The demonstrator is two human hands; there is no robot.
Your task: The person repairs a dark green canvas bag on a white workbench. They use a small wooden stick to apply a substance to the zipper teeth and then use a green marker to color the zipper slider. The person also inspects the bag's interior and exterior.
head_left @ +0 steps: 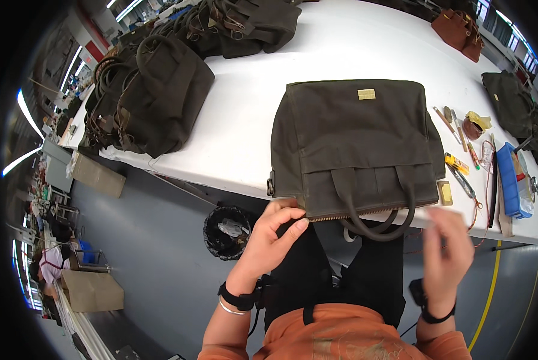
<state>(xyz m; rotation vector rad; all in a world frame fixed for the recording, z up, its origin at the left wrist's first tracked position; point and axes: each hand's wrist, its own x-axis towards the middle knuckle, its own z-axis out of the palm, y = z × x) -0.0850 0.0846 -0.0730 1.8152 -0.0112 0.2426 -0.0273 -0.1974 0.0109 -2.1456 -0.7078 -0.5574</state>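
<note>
A dark olive handbag (359,135) lies flat on the white table with its zipped top edge toward me. Its two rolled handles (354,204) hang over the table's front edge, and a small gold plate (366,94) sits near the far end. My left hand (272,234) pinches the bag's near left corner between thumb and fingers, at the end of the brass-toothed zipper (329,217). Just off the bag's near right corner is my right hand (448,249), smeared by motion, so its fingers cannot be read clearly.
Right of the bag lie a yellow cutter (456,164), pliers-like tool (463,182), small block (445,193) and blue tray (512,183). More dark bags (155,99) stand at left; a brown bag (458,33) is far right. Below the table stands a lined bin (227,233).
</note>
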